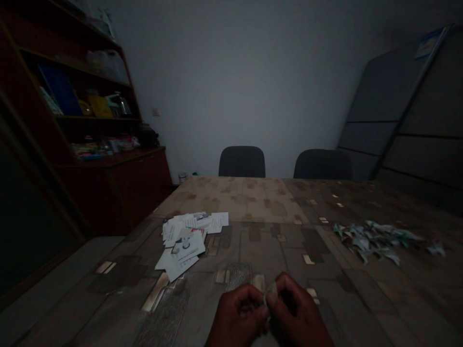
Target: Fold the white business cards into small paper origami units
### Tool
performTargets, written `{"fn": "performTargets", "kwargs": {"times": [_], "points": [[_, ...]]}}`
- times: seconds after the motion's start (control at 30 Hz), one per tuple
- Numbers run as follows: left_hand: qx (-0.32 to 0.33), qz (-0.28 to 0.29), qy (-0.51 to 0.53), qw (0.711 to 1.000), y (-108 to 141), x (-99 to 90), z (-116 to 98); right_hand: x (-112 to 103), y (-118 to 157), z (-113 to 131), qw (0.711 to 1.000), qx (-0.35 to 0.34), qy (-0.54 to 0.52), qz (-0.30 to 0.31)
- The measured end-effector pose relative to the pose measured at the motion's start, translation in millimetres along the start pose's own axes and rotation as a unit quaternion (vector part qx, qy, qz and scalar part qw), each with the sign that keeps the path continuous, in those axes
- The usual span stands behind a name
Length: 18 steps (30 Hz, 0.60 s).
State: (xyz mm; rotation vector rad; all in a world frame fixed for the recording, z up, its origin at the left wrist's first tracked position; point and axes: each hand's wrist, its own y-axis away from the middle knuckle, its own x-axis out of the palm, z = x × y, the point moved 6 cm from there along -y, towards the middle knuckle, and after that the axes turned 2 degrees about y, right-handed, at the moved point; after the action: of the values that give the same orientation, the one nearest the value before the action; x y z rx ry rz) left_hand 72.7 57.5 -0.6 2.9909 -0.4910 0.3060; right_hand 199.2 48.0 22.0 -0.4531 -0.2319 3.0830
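Observation:
My left hand (240,311) and my right hand (294,308) meet at the near middle of the patterned table (249,241). Between their pinched fingertips is a small pale piece of paper (270,292), mostly covered by the fingers. To the left lies a loose, overlapping pile of white printed cards (188,243). Over on the right is a spread heap of small folded papers (376,238), pale and greenish.
Two dark chairs (242,162) (321,164) stand behind the table's far edge. At the left is a wooden shelf unit (139,161) holding various items. A tall grey cabinet (379,96) stands at the right, and the room is dim.

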Motion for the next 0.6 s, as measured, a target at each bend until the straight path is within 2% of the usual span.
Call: {"fn": "performTargets", "kwargs": {"times": [0.23, 0.37, 0.43, 0.5, 0.57, 0.6], "points": [[-0.018, 0.036, -0.006, 0.999, -1, -0.6, 6, 1, -3, 2, 0.998, 0.019, -0.052, 0.028], [-0.056, 0.042, 0.008, 0.998, -6, 1.3, 14, 1, -3, 1, 0.995, 0.035, -0.086, 0.043], [-0.086, 0.037, -0.008, 0.996, -6, 1.5, 17, -2, -6, 3, 0.999, 0.011, -0.020, 0.047], [-0.105, 0.031, -0.073, 0.991, -5, -1.2, 14, -5, -11, 7, 0.993, -0.033, 0.105, 0.053], [-0.069, 0.041, -0.198, 0.977, -2, -5.6, 2, -7, -15, 8, 0.973, -0.070, 0.213, 0.053], [0.000, 0.057, -0.280, 0.958, -1, -5.6, -9, -8, -17, 7, 0.965, -0.079, 0.245, 0.051]]}}
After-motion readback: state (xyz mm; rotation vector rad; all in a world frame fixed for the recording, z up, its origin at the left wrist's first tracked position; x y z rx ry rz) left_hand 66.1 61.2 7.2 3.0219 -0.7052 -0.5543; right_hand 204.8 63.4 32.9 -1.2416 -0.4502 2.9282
